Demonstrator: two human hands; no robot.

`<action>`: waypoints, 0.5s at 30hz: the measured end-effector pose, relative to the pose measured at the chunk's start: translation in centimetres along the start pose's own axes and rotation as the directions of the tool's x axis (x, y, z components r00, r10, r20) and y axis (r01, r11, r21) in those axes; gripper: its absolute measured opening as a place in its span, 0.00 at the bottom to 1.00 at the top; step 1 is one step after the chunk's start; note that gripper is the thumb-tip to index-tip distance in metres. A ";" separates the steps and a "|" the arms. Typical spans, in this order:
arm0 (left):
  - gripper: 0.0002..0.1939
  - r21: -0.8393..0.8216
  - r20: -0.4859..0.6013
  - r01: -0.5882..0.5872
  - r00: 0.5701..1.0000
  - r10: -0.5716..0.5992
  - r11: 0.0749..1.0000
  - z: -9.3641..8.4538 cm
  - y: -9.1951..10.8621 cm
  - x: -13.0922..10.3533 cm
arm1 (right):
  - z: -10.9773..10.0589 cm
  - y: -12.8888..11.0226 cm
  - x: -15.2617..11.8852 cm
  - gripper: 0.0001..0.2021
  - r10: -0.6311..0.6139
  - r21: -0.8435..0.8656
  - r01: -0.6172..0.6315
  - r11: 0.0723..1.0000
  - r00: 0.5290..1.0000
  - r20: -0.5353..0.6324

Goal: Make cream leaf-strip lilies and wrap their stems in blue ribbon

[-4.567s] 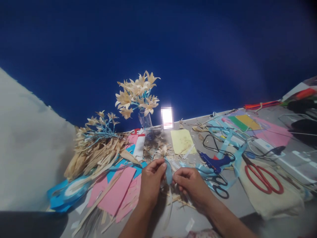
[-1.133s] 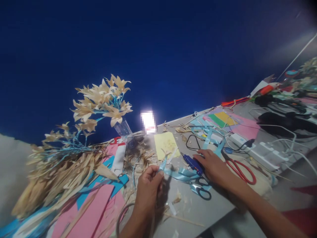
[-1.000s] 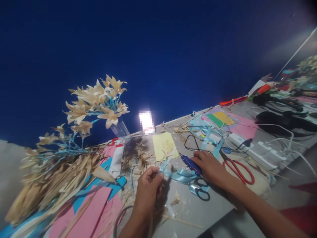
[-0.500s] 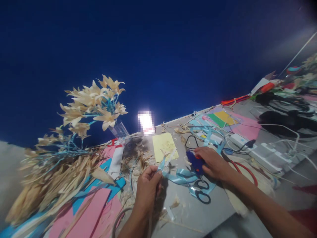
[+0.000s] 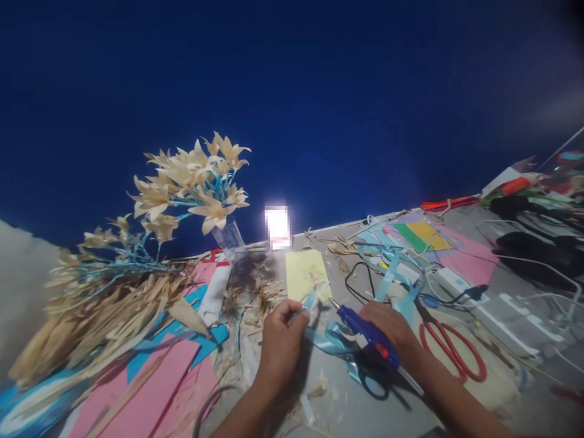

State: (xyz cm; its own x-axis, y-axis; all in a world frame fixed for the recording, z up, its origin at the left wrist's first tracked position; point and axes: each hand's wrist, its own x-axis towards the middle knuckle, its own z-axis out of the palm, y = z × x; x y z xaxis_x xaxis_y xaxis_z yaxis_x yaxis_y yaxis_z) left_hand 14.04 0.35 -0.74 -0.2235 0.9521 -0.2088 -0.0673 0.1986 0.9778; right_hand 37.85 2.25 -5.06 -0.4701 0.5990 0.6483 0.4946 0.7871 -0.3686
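Observation:
My left hand (image 5: 283,337) pinches the end of a light blue ribbon (image 5: 326,344), whose loose loops trail to the right over the table. In my right hand (image 5: 392,328) is a dark blue glue gun (image 5: 365,331) with a red trigger. Its metal nozzle points up and left, close to the pinched ribbon end. A glue stick juts from the rear of the gun. Under the gun and ribbon lie dark-handled scissors (image 5: 375,384), partly hidden. A yellow sheet (image 5: 301,274) with dry scraps on it lies just beyond my left hand.
Cream flowers on blue stems (image 5: 191,188) rise from a clear vase (image 5: 230,240) at the left. Dried husks (image 5: 109,310) cover pink (image 5: 146,389) and blue paper. Red-handled scissors (image 5: 456,353), a white power strip (image 5: 493,316) and cords lie at the right.
My right hand has lifted the glue gun and turned its nozzle toward the ribbon end in my left hand. The view has shifted slightly, and the red-handled scissors show more fully.

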 end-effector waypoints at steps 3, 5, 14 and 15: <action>0.08 0.006 -0.004 -0.004 1.000 0.004 1.000 0.3 0.0 -0.3 | 0.4 -0.3 0.3 0.13 0.027 0.004 -0.028 1.000 0.998 0.060; 0.09 0.010 0.002 -0.010 1.000 0.010 1.000 0.4 0.0 -0.5 | 0.5 -0.3 0.5 0.16 0.043 -0.005 -0.043 0.999 0.996 0.074; 0.06 0.225 0.017 -0.151 0.988 0.151 0.963 0.2 -0.1 -0.8 | 0.8 -0.2 0.2 0.17 0.062 -0.086 -0.051 0.995 0.990 0.125; 0.06 0.232 0.015 -0.151 0.988 0.152 0.961 0.1 -0.1 -0.8 | 0.8 -0.2 0.1 0.17 0.068 -0.092 -0.057 0.994 0.990 0.127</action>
State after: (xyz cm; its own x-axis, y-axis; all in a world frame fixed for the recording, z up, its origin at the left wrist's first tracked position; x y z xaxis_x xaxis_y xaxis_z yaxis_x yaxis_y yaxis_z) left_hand 14.36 -0.37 -0.70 -0.2164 0.9746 -0.0573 0.1946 0.1006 0.9757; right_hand 37.14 2.29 -5.47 -0.5244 0.6651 0.5316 0.5854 0.7350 -0.3422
